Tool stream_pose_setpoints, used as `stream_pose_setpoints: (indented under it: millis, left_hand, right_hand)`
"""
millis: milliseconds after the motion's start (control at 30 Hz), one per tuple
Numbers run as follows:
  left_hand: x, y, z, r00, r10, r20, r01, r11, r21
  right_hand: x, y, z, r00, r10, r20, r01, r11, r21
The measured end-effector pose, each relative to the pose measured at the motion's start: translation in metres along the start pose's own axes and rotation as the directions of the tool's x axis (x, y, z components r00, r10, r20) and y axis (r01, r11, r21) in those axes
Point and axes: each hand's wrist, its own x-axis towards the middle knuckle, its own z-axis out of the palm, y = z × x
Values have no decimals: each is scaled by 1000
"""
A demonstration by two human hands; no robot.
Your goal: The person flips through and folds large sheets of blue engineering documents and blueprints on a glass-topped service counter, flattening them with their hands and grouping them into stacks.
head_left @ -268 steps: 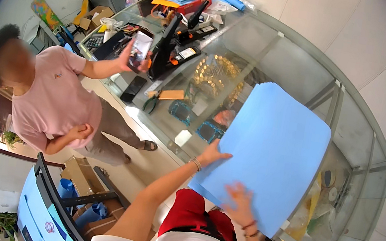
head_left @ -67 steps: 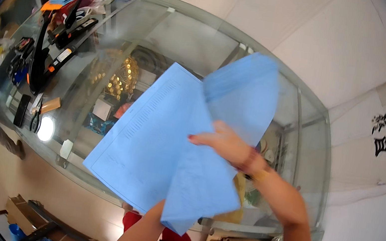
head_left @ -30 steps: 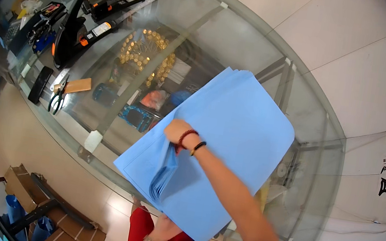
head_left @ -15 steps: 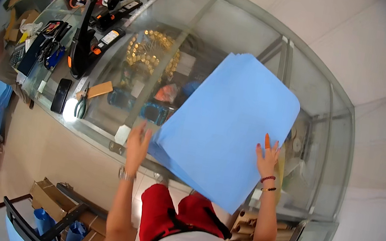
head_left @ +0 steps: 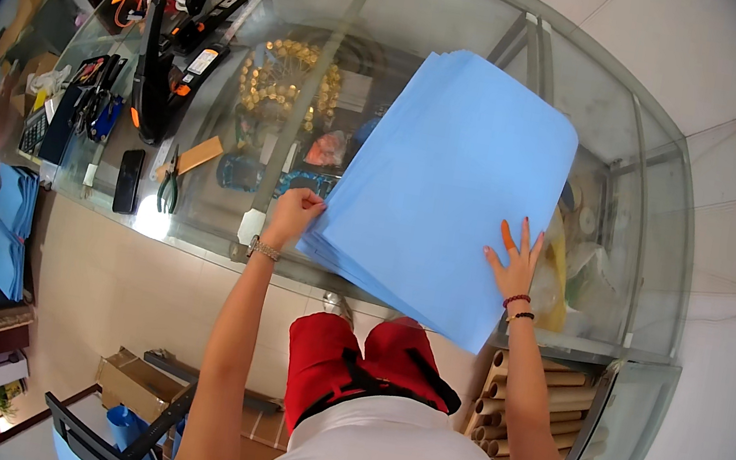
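A stack of large light-blue sheets [head_left: 450,195] with rounded far corners lies slightly fanned on the glass counter in front of me. At its left edge, my left hand [head_left: 293,216] is closed, thumb and fingertips pinched together at the rim of the sheets. How many sheets are between them is too small to see. My right hand [head_left: 515,261] lies flat on the right side of the top sheet with its fingers spread. An orange finger cover [head_left: 508,235] sits on one of its fingers.
Left on the glass counter [head_left: 443,1] are pliers [head_left: 169,187], a phone [head_left: 128,181], a wooden strip [head_left: 201,154] and black long-arm staplers [head_left: 152,85]. Gold ornaments [head_left: 285,82] show through the glass. Cardboard tubes [head_left: 544,393] fill a shelf below right; a chair [head_left: 99,438] stands behind left.
My left hand has moved from beside the stack onto its left edge and its fingers have closed. My right hand stays on the sheets, fingers spread wider. The view has shifted.
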Motion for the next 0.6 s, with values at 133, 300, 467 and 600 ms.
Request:
stream_pose_setpoints:
  millis: [133,300,467,600]
  left_hand:
    - [-6,-17,2,993,-67,98,73,995,-67]
    - [-5,-31,11,991,-82,107,96,987,-132]
    - [1,-28,20,997,-73,-22,75,991,111]
    - [13,11,41,984,-108,-141,116,992,52]
  right_hand:
    - [-4,-1,-2,999,-16,38,17,999,-35]
    - [-13,-5,-3,995,16,100,-2,990,-138]
    - [-16,-14,2,989,12,148,24,970,-242]
    - [-21,-15,2,984,10,178,25,981,-194]
